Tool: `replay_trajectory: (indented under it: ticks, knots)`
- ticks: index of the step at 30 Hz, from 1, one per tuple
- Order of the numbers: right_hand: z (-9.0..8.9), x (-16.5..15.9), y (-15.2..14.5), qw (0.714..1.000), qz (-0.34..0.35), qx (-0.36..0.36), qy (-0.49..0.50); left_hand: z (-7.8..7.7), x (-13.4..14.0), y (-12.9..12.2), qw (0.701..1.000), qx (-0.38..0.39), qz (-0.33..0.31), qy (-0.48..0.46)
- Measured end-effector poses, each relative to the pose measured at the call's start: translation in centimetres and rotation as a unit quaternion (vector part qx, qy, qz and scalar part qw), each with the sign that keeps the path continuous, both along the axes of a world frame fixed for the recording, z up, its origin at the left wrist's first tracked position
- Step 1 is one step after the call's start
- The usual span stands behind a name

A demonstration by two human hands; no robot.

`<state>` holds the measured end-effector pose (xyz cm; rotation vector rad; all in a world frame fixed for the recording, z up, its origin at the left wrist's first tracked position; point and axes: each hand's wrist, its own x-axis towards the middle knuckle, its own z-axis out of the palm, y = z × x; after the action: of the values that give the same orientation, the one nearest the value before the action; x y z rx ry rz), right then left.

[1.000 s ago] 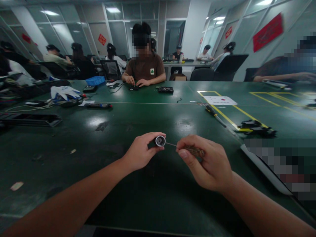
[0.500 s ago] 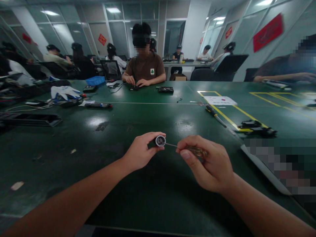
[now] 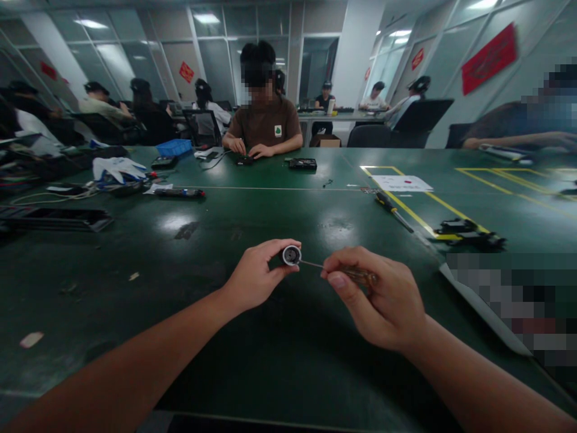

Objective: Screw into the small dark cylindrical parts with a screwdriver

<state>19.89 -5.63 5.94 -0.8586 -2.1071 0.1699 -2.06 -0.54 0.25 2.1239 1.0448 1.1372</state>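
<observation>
Thumb and fingers of my left hand [image 3: 256,273] close around a small dark cylinder with a silver rim [image 3: 291,255]. Its round end faces me and shows dark parts inside that are too small to make out. My right hand [image 3: 376,294] grips the amber, see-through handle of a thin screwdriver [image 3: 356,275]. The screwdriver's slim shaft points left, and its tip meets the right side of the rim. Whether the tip sits inside or against the edge, I cannot tell. Both hands are above the green table [image 3: 252,373].
A yellow-and-black screwdriver [image 3: 393,210] and black parts [image 3: 469,233] lie to the right, near a white sheet [image 3: 403,183]. White gloves [image 3: 118,170], cables and a black tray [image 3: 58,218] are on the left. Across the table a person [image 3: 264,123] handles a small black device.
The cylinder and my left hand have shifted very slightly left and up. My right hand stays almost in place, with the screwdriver tip still at the rim.
</observation>
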Motion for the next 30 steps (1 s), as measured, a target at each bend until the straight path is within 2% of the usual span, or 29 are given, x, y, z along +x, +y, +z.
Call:
replay_trajectory:
  ticks: [30]
  knots:
    - [-0.03,-0.06,-0.05,1.000,0.006,-0.007,0.001,0.23,0.10,-0.23,1.000,-0.008,0.001,-0.027]
